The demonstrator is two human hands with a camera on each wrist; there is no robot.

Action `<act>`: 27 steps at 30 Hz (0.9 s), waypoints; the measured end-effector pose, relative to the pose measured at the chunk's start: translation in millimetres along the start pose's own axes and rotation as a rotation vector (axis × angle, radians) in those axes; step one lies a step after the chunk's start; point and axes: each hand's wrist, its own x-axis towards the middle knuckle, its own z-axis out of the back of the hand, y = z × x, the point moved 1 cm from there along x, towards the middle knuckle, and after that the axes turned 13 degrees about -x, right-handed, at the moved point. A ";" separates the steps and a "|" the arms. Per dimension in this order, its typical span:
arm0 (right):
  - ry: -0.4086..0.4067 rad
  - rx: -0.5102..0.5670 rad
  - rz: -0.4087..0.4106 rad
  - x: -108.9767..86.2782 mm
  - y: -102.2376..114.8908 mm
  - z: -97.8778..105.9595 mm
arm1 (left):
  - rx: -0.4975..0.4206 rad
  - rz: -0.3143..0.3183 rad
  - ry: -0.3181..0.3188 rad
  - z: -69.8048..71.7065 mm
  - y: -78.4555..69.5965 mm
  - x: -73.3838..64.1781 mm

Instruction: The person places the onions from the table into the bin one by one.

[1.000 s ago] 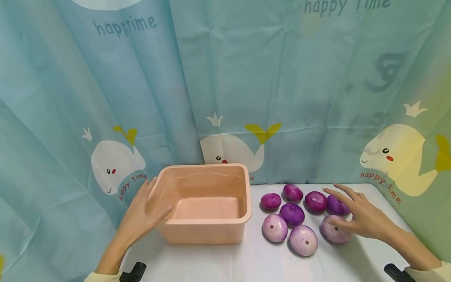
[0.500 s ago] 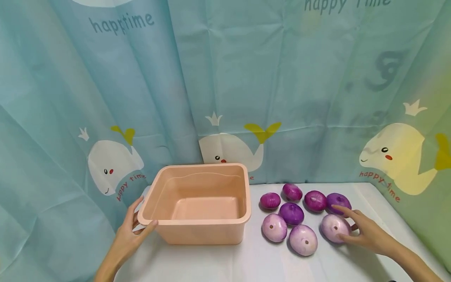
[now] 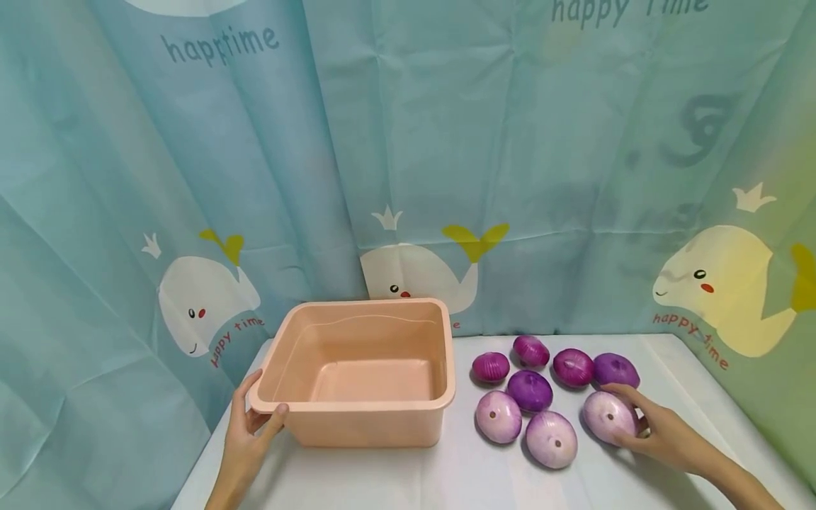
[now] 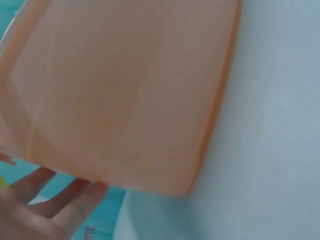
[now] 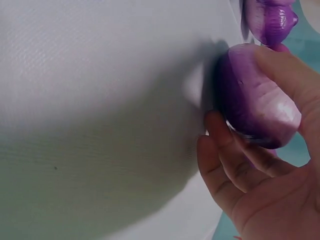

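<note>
A peach plastic bin (image 3: 363, 428) stands on the white table with nothing inside. My left hand (image 3: 248, 440) holds its near left corner, thumb on the front rim and fingers along the left side. The left wrist view shows several fingers (image 4: 80, 207) against the edge of the bin (image 4: 115, 100). On the right, my right hand (image 3: 669, 438) grips a pale purple onion (image 3: 607, 418) between thumb and fingers. From the right wrist, the thumb lies over that onion (image 5: 252, 100), with the other fingers curled at its far side, close to the tabletop.
Several other onions lie between bin and right hand, two of them pale (image 3: 551, 440) in front and darker ones (image 3: 530, 391) behind. A deep purple onion (image 3: 616, 370) sits just behind the gripped one. A blue whale-print curtain (image 3: 421, 142) hangs behind the table (image 3: 357, 482).
My left hand has come down from over the bin's left rim to hold its near corner. My right hand has lowered from above the pale onion and closed around it.
</note>
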 end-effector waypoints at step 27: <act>0.001 0.027 0.066 10.1 -1.8 16.7 | -0.159 0.071 -0.160 -24.3 -0.4 -11.4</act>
